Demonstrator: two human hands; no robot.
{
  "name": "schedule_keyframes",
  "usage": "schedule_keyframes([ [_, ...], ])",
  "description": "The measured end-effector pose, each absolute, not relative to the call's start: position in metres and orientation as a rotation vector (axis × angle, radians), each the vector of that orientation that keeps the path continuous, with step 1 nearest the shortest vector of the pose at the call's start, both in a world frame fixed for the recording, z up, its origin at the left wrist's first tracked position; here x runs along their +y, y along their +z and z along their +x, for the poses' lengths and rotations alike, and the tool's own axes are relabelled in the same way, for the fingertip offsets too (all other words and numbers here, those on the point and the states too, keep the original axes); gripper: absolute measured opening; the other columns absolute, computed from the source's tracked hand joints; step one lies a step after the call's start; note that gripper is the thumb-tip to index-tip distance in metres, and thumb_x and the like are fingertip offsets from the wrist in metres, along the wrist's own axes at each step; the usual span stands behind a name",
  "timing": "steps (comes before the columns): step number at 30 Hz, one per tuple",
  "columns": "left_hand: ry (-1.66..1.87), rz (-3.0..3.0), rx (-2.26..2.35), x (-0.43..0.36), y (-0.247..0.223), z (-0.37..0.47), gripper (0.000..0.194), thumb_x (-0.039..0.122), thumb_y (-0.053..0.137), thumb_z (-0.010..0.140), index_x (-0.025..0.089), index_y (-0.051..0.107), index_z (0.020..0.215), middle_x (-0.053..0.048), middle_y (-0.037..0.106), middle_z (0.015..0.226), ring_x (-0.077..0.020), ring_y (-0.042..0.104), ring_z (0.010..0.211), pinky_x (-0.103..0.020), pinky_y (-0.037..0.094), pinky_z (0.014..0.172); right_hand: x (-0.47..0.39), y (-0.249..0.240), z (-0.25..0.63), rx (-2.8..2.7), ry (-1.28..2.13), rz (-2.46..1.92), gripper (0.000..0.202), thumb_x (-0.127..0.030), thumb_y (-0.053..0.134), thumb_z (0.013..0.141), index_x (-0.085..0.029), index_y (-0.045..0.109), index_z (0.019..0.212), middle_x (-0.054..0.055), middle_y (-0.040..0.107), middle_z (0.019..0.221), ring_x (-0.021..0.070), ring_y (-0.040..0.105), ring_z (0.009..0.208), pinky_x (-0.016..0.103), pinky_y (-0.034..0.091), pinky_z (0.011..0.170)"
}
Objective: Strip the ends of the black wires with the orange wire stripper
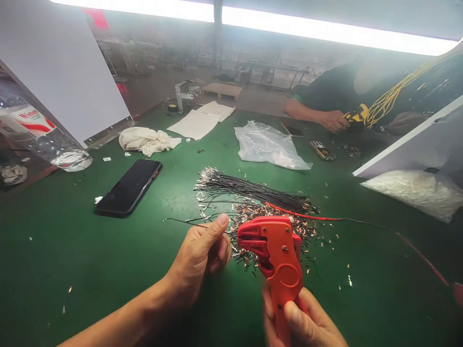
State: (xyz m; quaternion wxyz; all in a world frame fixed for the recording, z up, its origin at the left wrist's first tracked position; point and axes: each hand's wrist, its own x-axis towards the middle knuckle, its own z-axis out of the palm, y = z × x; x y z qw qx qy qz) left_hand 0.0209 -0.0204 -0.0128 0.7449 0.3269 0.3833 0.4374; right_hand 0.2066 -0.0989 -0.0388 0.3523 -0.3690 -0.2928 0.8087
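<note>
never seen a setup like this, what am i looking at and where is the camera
No machine here: these are a person's bare hands, seen from one camera worn on the head, looking forward and down. The left hand holds a thin black wire; the right hand grips a red wire stripper, a pistol-shaped tool. On the green work surface beyond them lie a bundle of black wires and scattered wire clippings, with a smartphone to the left and a clear plastic bag farther back. The hand at upper right, near yellow wires, is someone else's.
</note>
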Motion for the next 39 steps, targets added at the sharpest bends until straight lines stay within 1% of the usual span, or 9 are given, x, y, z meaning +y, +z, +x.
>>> schedule_keyframes([
  [3, 0.952, 0.689, 0.854, -0.0207, -0.0096, 0.0207, 0.055, 0.06, 0.065, 0.081, 0.018, 0.049, 0.049, 0.007, 0.035, 0.037, -0.0064, 0.03, 0.038, -0.023, 0.021, 0.043, -0.0963, -0.0386, 0.206, -0.771, 2.105, -0.939, 0.054, -0.069, 0.07, 0.074, -0.017, 0.057, 0.085, -0.003, 0.055, 0.057, 0.0096, 0.043, 0.051, 0.025, 0.028, 0.053],
  [6, 0.953, 0.666, 0.859, -0.0196, -0.0077, 0.0193, 0.047, 0.053, 0.067, 0.083, 0.017, 0.05, 0.056, 0.007, 0.038, 0.04, -0.0065, 0.032, 0.04, -0.021, 0.026, 0.044, -0.095, -0.0387, 0.2062, -0.729, 2.145, -0.91, 0.056, -0.067, 0.071, 0.076, -0.017, 0.053, 0.091, -0.003, 0.055, 0.058, 0.009, 0.042, 0.05, 0.025, 0.03, 0.054],
  [10, 0.962, 0.662, 0.873, -0.0167, -0.0078, 0.0163, 0.036, 0.043, 0.068, 0.085, 0.017, 0.054, 0.065, 0.007, 0.044, 0.045, -0.0059, 0.038, 0.044, -0.019, 0.033, 0.048, -0.0955, -0.0388, 0.2074, -0.695, 2.192, -0.845, 0.057, -0.062, 0.074, 0.076, -0.014, 0.054, 0.099, 0.002, 0.062, 0.069, 0.0101, 0.05, 0.059, 0.025, 0.032, 0.061],
  [14, 0.956, 0.64, 0.855, -0.0155, -0.0081, 0.016, 0.036, 0.036, 0.07, 0.084, 0.016, 0.05, 0.062, 0.006, 0.046, 0.051, -0.0049, 0.04, 0.047, -0.018, 0.036, 0.052, -0.0955, -0.0392, 0.2078, -0.675, 2.229, -0.805, 0.056, -0.06, 0.074, 0.077, -0.014, 0.056, 0.102, 0.003, 0.064, 0.072, 0.0117, 0.054, 0.062, 0.026, 0.033, 0.063],
  [24, 0.947, 0.567, 0.759, -0.0159, -0.0032, 0.0162, 0.031, 0.032, 0.063, 0.087, 0.016, 0.051, 0.063, 0.007, 0.04, 0.046, -0.0061, 0.037, 0.043, -0.02, 0.031, 0.049, -0.0942, -0.0426, 0.2055, -0.715, 2.212, -0.676, 0.05, -0.057, 0.07, 0.083, -0.015, 0.055, 0.106, 0.005, 0.066, 0.081, 0.013, 0.06, 0.067, 0.029, 0.04, 0.069],
  [27, 0.935, 0.525, 0.752, -0.0159, -0.0032, 0.0165, 0.031, 0.032, 0.06, 0.088, 0.016, 0.051, 0.063, 0.008, 0.038, 0.045, -0.0063, 0.035, 0.042, -0.02, 0.03, 0.048, -0.0945, -0.0435, 0.2052, -0.712, 2.212, -0.68, 0.051, -0.057, 0.07, 0.083, -0.014, 0.055, 0.106, 0.005, 0.066, 0.08, 0.013, 0.06, 0.068, 0.03, 0.041, 0.072],
  [32, 0.905, 0.474, 0.751, -0.0173, -0.0063, 0.0169, 0.032, 0.032, 0.058, 0.09, 0.016, 0.052, 0.062, 0.008, 0.036, 0.042, -0.0058, 0.032, 0.04, -0.02, 0.03, 0.047, -0.0942, -0.046, 0.2037, -0.697, 2.197, -0.655, 0.047, -0.053, 0.07, 0.085, -0.014, 0.056, 0.105, 0.005, 0.067, 0.078, 0.0127, 0.061, 0.071, 0.028, 0.042, 0.068],
  [36, 0.875, 0.5, 0.747, -0.0175, -0.0079, 0.0175, 0.032, 0.032, 0.058, 0.089, 0.016, 0.052, 0.063, 0.009, 0.035, 0.042, -0.006, 0.031, 0.04, -0.021, 0.027, 0.046, -0.0936, -0.0452, 0.2025, -0.665, 2.227, -0.593, 0.042, -0.052, 0.067, 0.087, -0.018, 0.053, 0.106, 0.001, 0.065, 0.071, 0.0145, 0.064, 0.064, 0.034, 0.045, 0.072],
  [39, 0.869, 0.521, 0.77, -0.0169, -0.0076, 0.018, 0.034, 0.034, 0.059, 0.088, 0.017, 0.05, 0.06, 0.008, 0.035, 0.041, -0.0063, 0.031, 0.04, -0.021, 0.027, 0.047, -0.0947, -0.0439, 0.204, -0.694, 2.215, -0.68, 0.045, -0.055, 0.068, 0.086, -0.016, 0.054, 0.104, 0.003, 0.066, 0.074, 0.0141, 0.062, 0.066, 0.032, 0.042, 0.071],
])
